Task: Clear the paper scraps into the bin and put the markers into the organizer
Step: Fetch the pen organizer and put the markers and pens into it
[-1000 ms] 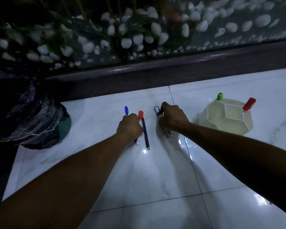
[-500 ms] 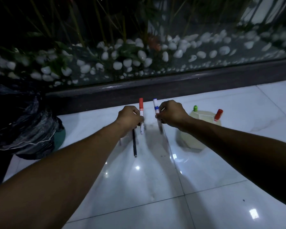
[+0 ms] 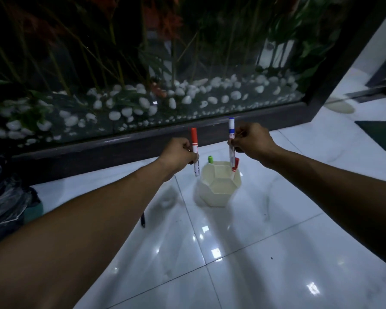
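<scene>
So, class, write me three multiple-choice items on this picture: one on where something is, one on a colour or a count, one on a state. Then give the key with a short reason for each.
1. Where is the dark pen?
A. On the floor tiles, under the left forearm
B. In the organizer
C. In the right hand

2. What colour is the cap of the marker in the left hand?
A. Green
B. Red
C. Blue

3. How is the blue-capped marker held?
A. Flat on the floor
B. Roughly upright, cap up, pinched in the right hand
C. Dropped fully into the organizer

Key:
1 A, the pen lies on the white tiles left of the cream organizer.
2 B, the red-capped marker shows a red cap above the fingers.
3 B, it stands cap up above the organizer, whose slots already hold a green-capped marker and a red one.
</scene>
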Demonstrator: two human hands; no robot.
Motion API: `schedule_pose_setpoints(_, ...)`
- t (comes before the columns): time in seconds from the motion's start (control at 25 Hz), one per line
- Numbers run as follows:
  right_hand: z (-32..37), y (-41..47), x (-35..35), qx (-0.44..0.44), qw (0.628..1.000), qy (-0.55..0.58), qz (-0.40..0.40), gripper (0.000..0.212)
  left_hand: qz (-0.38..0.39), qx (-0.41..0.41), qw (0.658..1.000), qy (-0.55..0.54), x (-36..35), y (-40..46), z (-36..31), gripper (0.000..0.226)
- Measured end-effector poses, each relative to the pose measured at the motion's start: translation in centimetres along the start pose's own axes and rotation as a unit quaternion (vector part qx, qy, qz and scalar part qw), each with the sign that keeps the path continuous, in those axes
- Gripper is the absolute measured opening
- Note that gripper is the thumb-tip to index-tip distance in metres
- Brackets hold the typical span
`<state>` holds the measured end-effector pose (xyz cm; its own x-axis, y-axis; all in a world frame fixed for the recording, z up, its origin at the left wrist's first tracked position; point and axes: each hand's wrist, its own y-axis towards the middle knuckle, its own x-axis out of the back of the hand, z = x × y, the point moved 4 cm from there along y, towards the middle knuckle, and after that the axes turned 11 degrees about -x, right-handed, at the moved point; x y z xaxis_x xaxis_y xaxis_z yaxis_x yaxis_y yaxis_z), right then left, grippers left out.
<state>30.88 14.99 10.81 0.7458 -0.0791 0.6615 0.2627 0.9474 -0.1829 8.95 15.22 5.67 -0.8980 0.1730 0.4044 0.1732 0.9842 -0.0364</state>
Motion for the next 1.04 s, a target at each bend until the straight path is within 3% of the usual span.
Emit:
schedule_pose_setpoints(0.32, -3.4, 0.6, 0.8, -0.029, 0.999, -0.018, 0.014, 0.012, -0.007, -0.003, 0.998, 0.059, -3.6, 2.0, 0.9, 0.015)
schedule_pose_setpoints(0.8, -2.2, 1.9, -4.0, 0.021, 0.997, 0.032, 0.070, 0.016, -0.021, 0.043, 0.995, 0.090, -4.8, 2.6, 4.0, 0.020)
schedule_pose_setpoints(1.04, -1.7, 1.8, -5.6, 0.033, 0.995, -0.041, 0.083, 0.015, -0.029, 0.046, 0.994, 0.094, -3.5, 2.4, 4.8, 0.021)
